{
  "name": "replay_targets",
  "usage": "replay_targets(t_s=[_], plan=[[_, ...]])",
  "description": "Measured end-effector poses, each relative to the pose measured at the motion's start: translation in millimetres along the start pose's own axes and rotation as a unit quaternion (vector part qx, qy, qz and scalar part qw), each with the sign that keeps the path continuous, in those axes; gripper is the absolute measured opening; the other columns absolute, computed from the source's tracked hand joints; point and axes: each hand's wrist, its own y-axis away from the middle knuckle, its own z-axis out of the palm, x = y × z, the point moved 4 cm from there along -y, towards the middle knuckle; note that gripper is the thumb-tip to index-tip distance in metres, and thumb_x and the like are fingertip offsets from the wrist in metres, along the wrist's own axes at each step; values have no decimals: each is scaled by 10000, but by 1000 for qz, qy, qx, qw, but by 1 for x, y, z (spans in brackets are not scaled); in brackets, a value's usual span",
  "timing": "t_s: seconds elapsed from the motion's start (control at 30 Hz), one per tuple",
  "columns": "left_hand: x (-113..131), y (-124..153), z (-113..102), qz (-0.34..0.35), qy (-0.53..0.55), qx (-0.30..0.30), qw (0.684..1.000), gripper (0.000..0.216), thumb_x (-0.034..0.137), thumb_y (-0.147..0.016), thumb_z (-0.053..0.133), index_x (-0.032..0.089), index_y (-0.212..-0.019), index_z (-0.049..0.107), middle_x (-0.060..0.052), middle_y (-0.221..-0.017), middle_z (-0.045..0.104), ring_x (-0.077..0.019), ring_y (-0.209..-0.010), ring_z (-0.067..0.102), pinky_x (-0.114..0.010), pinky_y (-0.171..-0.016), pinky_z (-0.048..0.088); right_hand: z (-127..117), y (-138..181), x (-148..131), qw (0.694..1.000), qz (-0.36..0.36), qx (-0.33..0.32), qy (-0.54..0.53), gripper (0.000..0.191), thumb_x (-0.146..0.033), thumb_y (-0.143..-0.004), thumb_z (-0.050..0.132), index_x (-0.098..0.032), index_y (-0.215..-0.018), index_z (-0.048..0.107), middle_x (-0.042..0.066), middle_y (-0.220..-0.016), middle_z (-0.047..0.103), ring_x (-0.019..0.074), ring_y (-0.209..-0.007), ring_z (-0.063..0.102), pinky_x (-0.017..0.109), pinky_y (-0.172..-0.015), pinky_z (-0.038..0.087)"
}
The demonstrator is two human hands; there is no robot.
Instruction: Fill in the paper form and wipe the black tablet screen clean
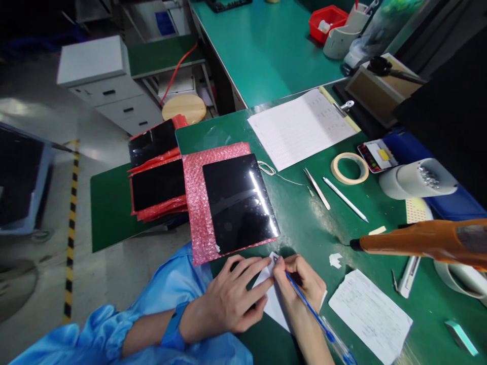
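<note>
White paper slip (274, 304), probably light, floppy, creasable; pinched at top corner by left hand (228, 299) and right hand (300, 284), front edge of desk (315, 228).

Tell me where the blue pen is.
Head view, bottom centre-right: the blue pen sits in the right hand, over a white slip, beside the left hand.

Two hands in frame: left hand (228, 299), right hand (300, 284). Two pens, a blue pen (312, 314) and a white pen (345, 199); two loose paper sheets, left sheet (276, 306) and right sheet (371, 314); one clipboard (300, 126), one tape roll (335, 175), one tweezers (316, 188), one orange tool (418, 243). One black panel (238, 203) on one bubble wrap (196, 213); the stack (158, 183) beside it shows at least two more panels in red bags.
</note>
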Motion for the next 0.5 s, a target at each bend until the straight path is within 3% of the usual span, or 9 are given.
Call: replay_targets(t_s=[0.5], plan=[[0, -2, -2, 2, -2, -3, 1000, 324, 172, -1100, 489, 145, -1321, 725, -140, -1399, 735, -260, -1274, 653, -426, -1016, 447, -1, 0, 1, 1000, -13, -2, 4, 425, -204, -1073, 681, -223, -727, 434, -51, -697, 491, 83, -580, 412, 235, -564, 372]])
